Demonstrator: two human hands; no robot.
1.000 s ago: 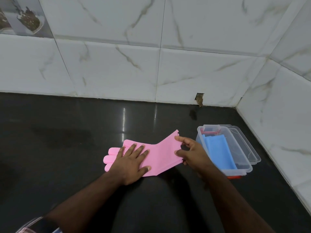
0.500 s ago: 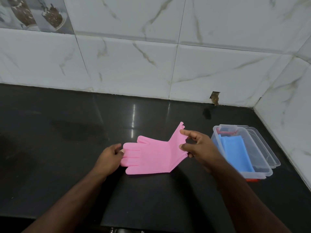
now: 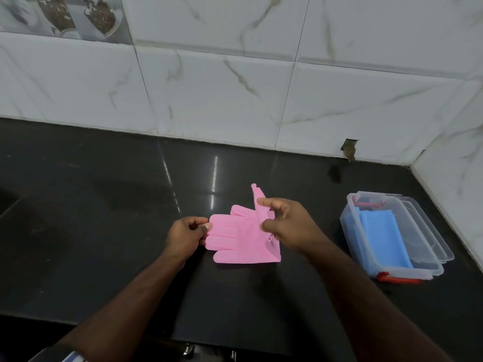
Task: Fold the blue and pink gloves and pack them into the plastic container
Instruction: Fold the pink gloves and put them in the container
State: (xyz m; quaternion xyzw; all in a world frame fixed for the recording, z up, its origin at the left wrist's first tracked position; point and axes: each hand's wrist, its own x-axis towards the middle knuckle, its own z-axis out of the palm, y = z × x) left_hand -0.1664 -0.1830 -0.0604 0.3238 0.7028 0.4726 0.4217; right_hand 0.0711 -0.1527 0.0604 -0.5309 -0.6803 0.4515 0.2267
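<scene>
Since the earlier frames the left hand (image 3: 187,235) has come off the flat of the pink glove (image 3: 239,237) and now closes in a pinch on the fingertip end, while the right hand (image 3: 290,226) has lifted the cuff end higher, so that part stands nearly upright above the rest. Right thumb and forefinger are closed on the raised cuff edge, the remaining fingers loosely curled; neither hand holds anything else. The finger portion of the pink glove lies flat on the dark polished surface (image 3: 104,231), its lower edge in contact with it. The two-ended grip appears intended to keep the sheet taut and stop it sliding while the cuff is carried over onto the fingers, which would set the crease across the palm. Judged from this, the fold is under way and not yet pressed down. The clear plastic container (image 3: 428,273) stands open to the right, well apart from the glove, with a folded blue glove (image 3: 384,239) already lying lengthwise inside; the red item at its far end cannot be identified. A clear lid (image 3: 441,246) rests against the container's far side, apparently to leave the opening free. Red clasp (image 3: 397,279) shows at the near end. Remaining work: complete the fold and pack the pink glove.
</scene>
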